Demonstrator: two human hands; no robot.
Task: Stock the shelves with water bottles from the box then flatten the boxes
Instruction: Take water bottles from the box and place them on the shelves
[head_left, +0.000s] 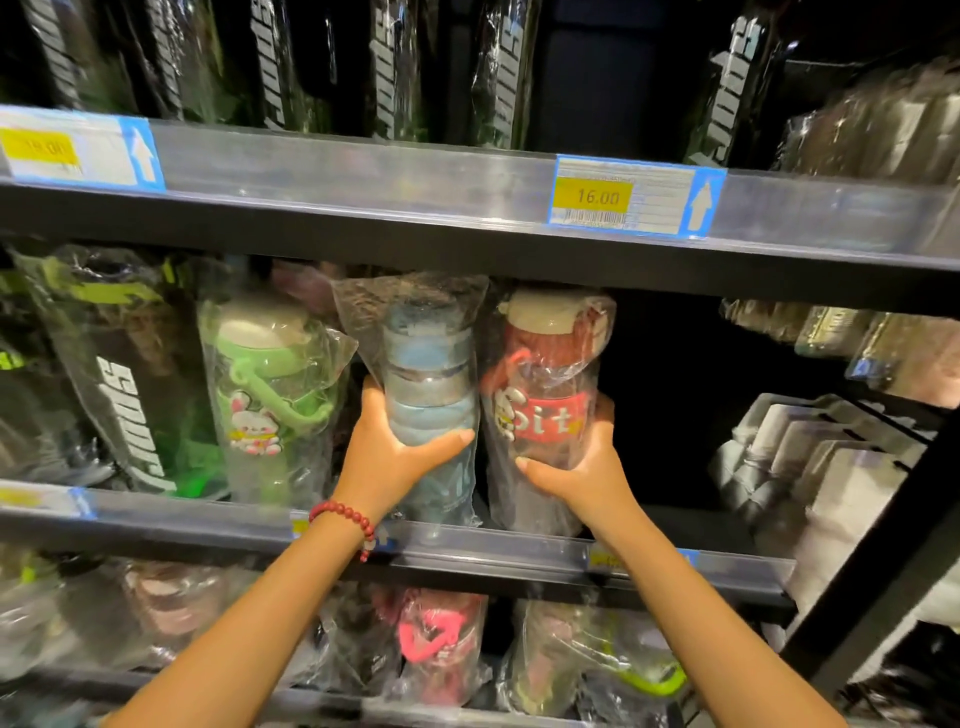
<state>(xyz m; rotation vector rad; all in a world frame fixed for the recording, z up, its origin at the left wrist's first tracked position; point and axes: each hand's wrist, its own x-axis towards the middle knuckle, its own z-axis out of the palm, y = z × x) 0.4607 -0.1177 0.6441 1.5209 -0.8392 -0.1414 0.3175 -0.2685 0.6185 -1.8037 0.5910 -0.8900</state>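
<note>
step: stocking, mid-placement. Two bagged bottles going onto the middle shelf (467, 545) together. The box is out of view, so flattening looks well off.
left hand: left hand (387, 452) grips the blue bottle (428, 395) low on its body, thumb across the front, fingers curled round the left side. Red bead bracelet (345, 517) on that wrist.
right hand: right hand (576, 462) grips the red bottle (545, 395), thumb on the front, fingers wrapped round the right side.
position: both bottles upright, side by side and touching or nearly so, bases at the shelf's front edge, caps just under the upper shelf (467, 228). Can't tell if the bases are fully down.
neighbours: green bottle (270, 395) stands just left of the blue one; dark open gap to the right of the red one.
next move: my guess is push both back and square them up, then let go. The gap on the right gives room.
bottle look: clear plastic bags, loose and crinkly, probably slippery. Red one has a cream cap, red strap, cartoon label. Blue one has ribbed bands.
risk: bag tops could snag under the upper shelf.
</note>
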